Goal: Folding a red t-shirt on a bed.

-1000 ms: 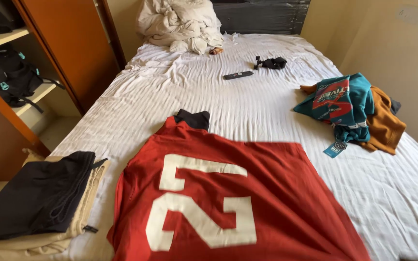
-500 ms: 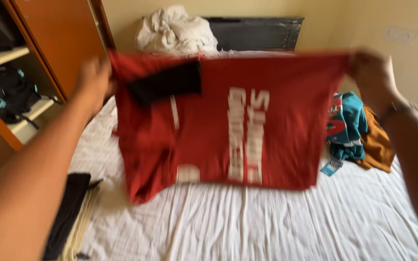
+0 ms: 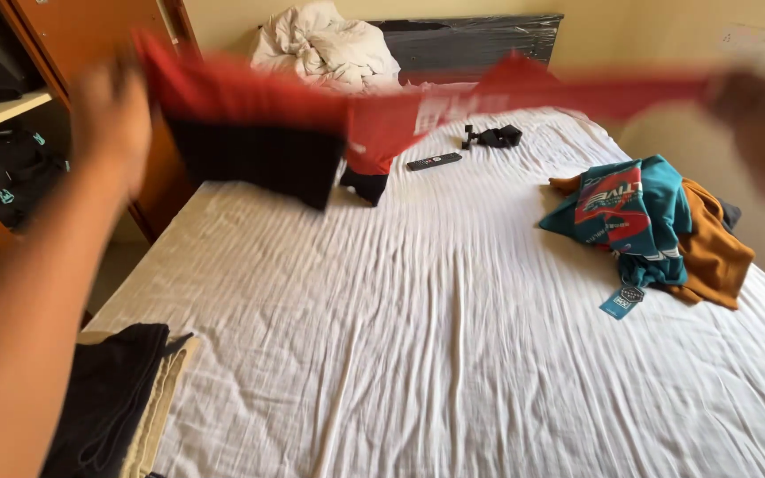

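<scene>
Head view: left hand [image 3: 108, 111] and right hand [image 3: 759, 111] grip a red shirt [image 3: 382, 111] stretched above the bed [image 3: 453, 354]; not yet folded; dark folded clothes [image 3: 108, 398] at the near left corner.

Both arms are stretched out wide and raised in front of the person, spread well apart at about the same height. The left hand [image 3: 110, 115] sits at the end of a bare forearm that runs up from the lower left corner, fingers curled closed in a pinching fist. The right hand [image 3: 759, 119] is out at the far right edge, heavily blurred, and seems likewise clenched, though its fingers cannot be made out clearly.
</scene>
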